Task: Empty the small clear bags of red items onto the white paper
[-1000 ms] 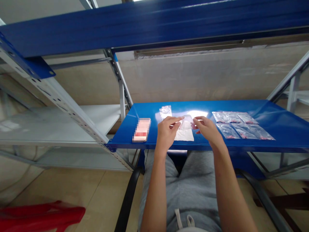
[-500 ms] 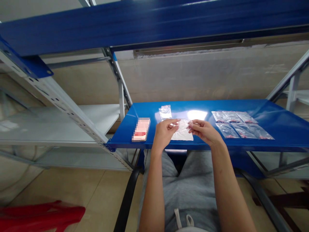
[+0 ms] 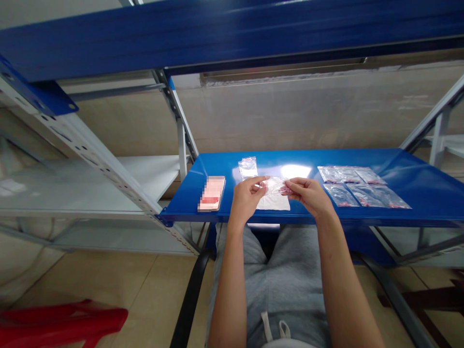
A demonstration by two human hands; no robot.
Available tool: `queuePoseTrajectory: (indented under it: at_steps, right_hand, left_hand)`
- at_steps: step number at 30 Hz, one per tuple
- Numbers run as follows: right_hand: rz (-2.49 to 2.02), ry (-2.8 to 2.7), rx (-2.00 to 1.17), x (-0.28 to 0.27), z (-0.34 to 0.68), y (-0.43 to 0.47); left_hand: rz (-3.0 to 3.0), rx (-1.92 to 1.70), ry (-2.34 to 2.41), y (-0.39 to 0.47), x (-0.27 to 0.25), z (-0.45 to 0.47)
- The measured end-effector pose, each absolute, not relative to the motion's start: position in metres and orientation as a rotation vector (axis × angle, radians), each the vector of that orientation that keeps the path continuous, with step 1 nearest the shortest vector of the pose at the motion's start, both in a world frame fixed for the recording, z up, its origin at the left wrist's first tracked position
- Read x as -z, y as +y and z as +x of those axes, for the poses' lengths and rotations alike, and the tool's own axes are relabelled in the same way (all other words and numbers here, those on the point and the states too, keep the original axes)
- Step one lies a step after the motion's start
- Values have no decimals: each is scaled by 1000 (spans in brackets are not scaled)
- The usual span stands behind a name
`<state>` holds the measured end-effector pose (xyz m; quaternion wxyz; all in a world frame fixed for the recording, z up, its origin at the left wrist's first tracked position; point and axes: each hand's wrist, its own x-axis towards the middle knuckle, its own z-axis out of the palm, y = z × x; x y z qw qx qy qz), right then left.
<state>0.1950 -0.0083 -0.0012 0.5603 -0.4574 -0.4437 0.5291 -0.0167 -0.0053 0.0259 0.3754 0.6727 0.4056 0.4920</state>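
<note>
Between my two hands a clear plastic bag [image 3: 274,185] is held just above the table. My left hand [image 3: 247,195] pinches its left end, and my right hand [image 3: 305,192] pinches its right end, where something reddish shows near the fingertips. Beneath the bag lies a white cloth or sheet [image 3: 273,203] on the blue table. Just beyond my left hand are flat clear zip bags [image 3: 248,166]. Off to the right, several clear bags [image 3: 340,195] with small reddish contents lie in two rows.
A pinkish, pixelated flat item [image 3: 212,193] lies at the left of the blue table [image 3: 427,193]. A blue beam [image 3: 232,38] crosses overhead, and a slotted upright [image 3: 105,159] stands at the left. A red stool [image 3: 65,321] is on the floor.
My right fingers have shifted slightly on the bag's right end, where more of the reddish part now shows. My left hand and the things on the table look the same.
</note>
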Motion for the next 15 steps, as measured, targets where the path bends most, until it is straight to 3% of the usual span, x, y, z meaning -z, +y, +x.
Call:
queuePoseTrajectory:
  at_steps: [7,15]
  right_hand:
    - [-964,-1055,-1396,-4,185,-11]
    - [-966,-995,-1354,9,180,-4]
  left_hand:
    - [1737,-1239,1057,-1,-21,-18]
    - [1727,-1235,1075,-1,-20,-14]
